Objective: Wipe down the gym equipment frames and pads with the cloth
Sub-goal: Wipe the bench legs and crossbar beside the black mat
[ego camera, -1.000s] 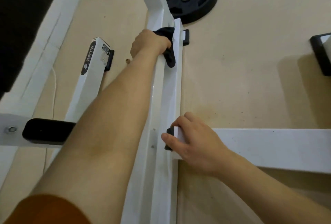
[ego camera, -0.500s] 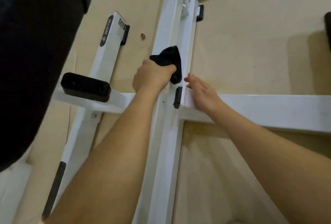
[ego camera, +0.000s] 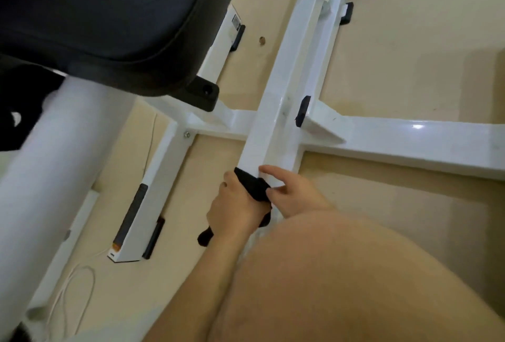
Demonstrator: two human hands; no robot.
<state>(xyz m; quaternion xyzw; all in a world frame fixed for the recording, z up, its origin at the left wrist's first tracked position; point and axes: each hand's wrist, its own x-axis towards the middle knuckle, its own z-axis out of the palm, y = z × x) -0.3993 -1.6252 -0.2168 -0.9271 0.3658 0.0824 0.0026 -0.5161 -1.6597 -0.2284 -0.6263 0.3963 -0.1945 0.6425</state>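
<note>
We find the left hand (ego camera: 235, 210) clenched round the black cloth (ego camera: 252, 184) on the centre beam (ego camera: 276, 122), now drawn back to our side of the cross-beam (ego camera: 410, 139). The right hand (ego camera: 296, 195), fingers relaxed, touches the beam beside it. We judge the far stretch wiped.

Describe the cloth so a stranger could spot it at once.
Find the long white beam in the middle of the view and follow it toward the camera, past the crossbar. There the left hand grips the cloth against the beam, with the right hand beside it. Unlike the blocky black caps nearby, it is crumpled and limp.
</note>
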